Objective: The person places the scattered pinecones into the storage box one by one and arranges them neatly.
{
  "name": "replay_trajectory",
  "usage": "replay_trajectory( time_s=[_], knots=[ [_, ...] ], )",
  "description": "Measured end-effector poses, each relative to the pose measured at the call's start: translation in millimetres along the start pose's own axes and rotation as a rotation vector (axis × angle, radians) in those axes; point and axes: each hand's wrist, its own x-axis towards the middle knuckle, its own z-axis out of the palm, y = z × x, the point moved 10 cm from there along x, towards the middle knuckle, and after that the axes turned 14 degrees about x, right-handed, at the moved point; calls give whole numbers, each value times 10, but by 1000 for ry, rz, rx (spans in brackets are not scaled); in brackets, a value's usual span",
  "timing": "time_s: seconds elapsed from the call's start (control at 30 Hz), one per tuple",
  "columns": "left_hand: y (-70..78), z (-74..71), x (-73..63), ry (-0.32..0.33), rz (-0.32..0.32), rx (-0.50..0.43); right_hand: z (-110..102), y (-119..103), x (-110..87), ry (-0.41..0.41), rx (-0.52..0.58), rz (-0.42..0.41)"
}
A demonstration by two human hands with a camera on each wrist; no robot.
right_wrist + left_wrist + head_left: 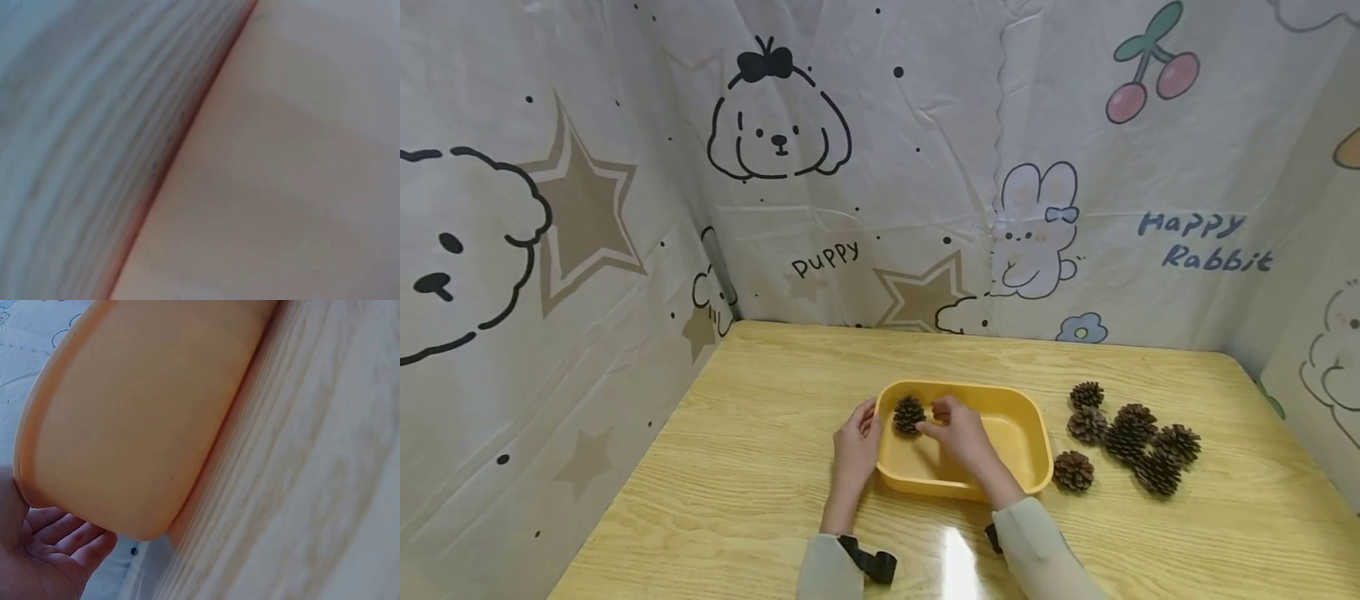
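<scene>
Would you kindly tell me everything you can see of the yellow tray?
The yellow tray is rectangular with rounded corners, a smooth rim and plain walls, apparently plastic. It sits upright, open side up, on the wood-grained table. One pine cone lies inside at the left end, toward the back. The left hand touches the tray's left side; the right hand hovers inside, contact with the tray unclear.

The inspected printed backdrop [880, 125], behind the worktop's [737, 417] far edge, bears "puppy" [825, 260] toward its left corner and "Happy Rabbit" [1206, 242] toward its right.
</scene>
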Motion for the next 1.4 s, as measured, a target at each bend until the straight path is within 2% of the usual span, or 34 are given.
replay_trajectory(
  time_s=[0.27, 0.73, 1.17, 1.4],
  knots=[
    [-6, -2, -3, 3, 0, -6, -110, -30, -32, 37, 41, -47],
    [-14, 4, 7, -8, 0, -16, -361, 0, -162, 64, 114, -62],
    [-2, -1, 5, -13, -15, -4, -631, 35, -326, 65, 185, -84],
    [-2, 10, 6, -12, -11, -3, -834, 53, -445, 107, 179, -99]
  ],
)
